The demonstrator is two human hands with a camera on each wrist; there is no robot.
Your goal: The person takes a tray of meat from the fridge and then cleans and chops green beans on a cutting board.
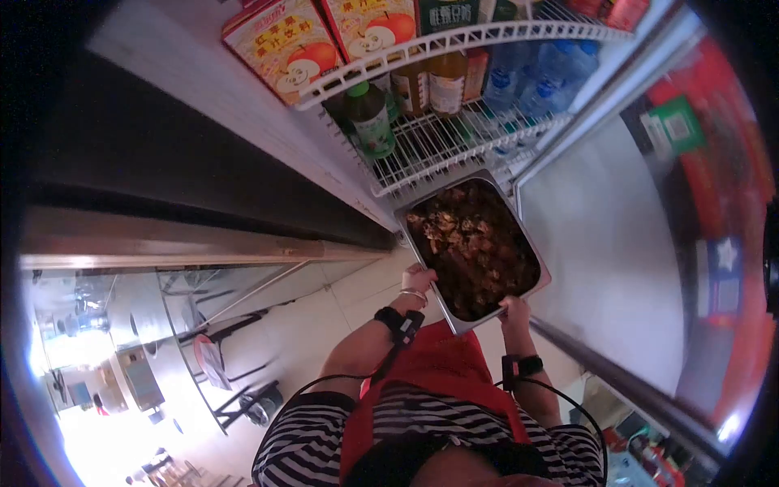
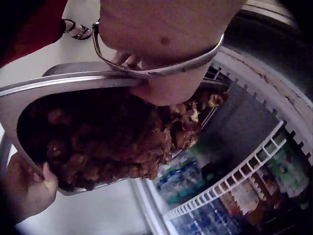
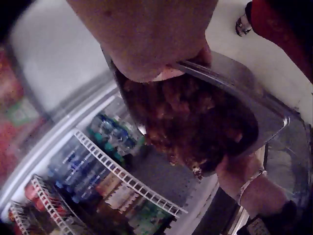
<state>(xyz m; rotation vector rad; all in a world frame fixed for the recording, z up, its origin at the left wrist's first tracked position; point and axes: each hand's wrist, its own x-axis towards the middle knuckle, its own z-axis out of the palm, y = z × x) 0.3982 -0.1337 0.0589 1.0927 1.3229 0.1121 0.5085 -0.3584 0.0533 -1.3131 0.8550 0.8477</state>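
A rectangular metal pan [image 1: 531,264] full of dark brown cooked meat pieces [image 1: 466,235] is held between both hands in front of an open fridge. My left hand [image 1: 418,278] grips its left rim near the front, thumb over the edge. At the near right corner my right hand [image 1: 514,311] grips the rim, thumb on top. In the left wrist view the meat [image 2: 117,147] is heaped toward the fridge side. The right wrist view shows the left hand [image 3: 239,171] on the opposite rim, its fingers partly hidden under the pan.
White wire shelves [image 1: 454,158] hold a green-capped bottle [image 1: 372,122], amber bottles [image 1: 446,85], blue water bottles [image 1: 548,85] and apple drink boxes [image 1: 284,49]. The glass fridge door [image 1: 600,243] stands open at right. A dark wall panel [image 1: 203,154] lies left, with chairs [image 1: 215,361] behind.
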